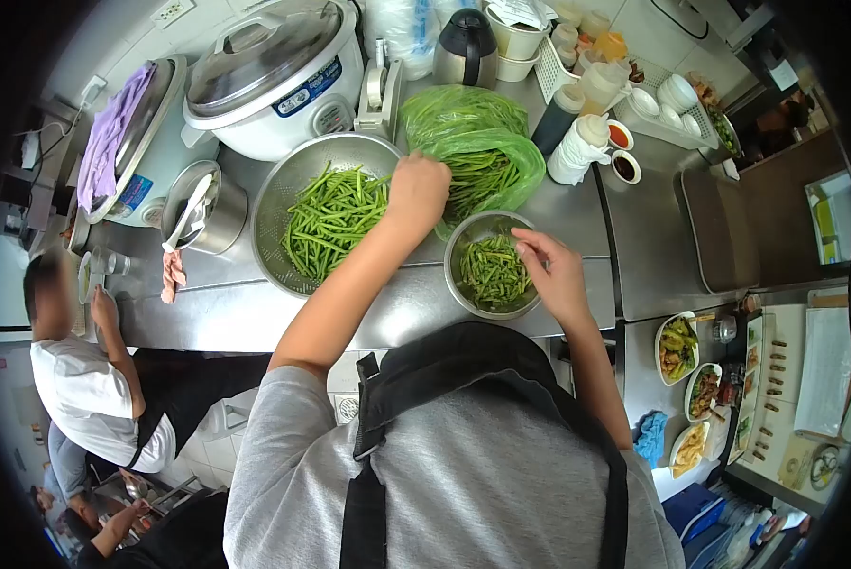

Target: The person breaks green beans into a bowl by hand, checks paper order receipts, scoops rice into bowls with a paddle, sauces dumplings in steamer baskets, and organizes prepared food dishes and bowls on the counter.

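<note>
My left hand (420, 196) is closed at the bag-side rim of a perforated metal colander (266, 204); its fingertips, and whatever they hold, are hidden. Inside the colander lie many green beans (335, 218). Beside that hand is an open green plastic bag (468, 114) with more long beans (482, 180) in it. My right hand (553, 270) is over the right rim of a smaller metal bowl (452, 266), thumb and fingers pinched together. Anything in that pinch is too small to make out. Short bean pieces (492, 270) cover the bowl's bottom.
Behind the colander stand a large rice cooker (274, 85) and a thermal jug (465, 52). A metal pot (226, 218) with utensils is at left. Sauce bottles (577, 142) and small sauce cups (625, 168) are at right. A person in white (93, 389) is at far left.
</note>
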Demonstrator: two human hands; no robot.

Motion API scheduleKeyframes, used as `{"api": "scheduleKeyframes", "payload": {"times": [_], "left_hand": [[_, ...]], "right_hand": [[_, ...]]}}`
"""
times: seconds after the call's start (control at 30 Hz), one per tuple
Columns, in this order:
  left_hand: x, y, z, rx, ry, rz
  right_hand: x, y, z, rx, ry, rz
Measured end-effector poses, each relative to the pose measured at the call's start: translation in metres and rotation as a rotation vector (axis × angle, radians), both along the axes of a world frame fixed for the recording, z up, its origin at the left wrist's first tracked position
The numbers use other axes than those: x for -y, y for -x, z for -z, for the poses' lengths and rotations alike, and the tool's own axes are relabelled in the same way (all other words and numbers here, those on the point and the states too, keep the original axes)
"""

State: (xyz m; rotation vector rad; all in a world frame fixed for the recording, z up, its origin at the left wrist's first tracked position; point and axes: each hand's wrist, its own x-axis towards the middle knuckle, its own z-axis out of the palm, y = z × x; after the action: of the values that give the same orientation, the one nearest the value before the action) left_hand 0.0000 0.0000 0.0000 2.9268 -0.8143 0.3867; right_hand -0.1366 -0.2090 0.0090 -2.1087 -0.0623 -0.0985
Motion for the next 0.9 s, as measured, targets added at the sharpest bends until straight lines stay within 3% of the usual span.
{"api": "scheduleKeyframes", "payload": {"times": [0.17, 0.27, 0.67, 0.77, 0.9], "left_hand": [[-0.004, 0.041, -0.043, 0.044, 0.349, 0.146], [-0.003, 0.062, -0.049, -0.004, 0.479, 0.187], [-0.011, 0.092, -0.033, -0.1, 0.691, 0.09], [-0.013, 0.093, -0.026, -0.162, 0.755, 0.063], [-0.009, 0.098, -0.013, -0.369, 0.982, 0.068]], "right_hand": [[-0.021, -0.01, -0.016, 0.124, -0.067, 0.05], [-0.029, -0.016, -0.011, 0.125, 0.041, -0.004], [-0.025, -0.012, -0.012, 0.003, 0.052, -0.131], [-0.02, -0.014, 0.001, -0.204, -0.265, -0.118], [-0.024, -0.012, -0.001, -0.234, -0.676, -0.112]]}}
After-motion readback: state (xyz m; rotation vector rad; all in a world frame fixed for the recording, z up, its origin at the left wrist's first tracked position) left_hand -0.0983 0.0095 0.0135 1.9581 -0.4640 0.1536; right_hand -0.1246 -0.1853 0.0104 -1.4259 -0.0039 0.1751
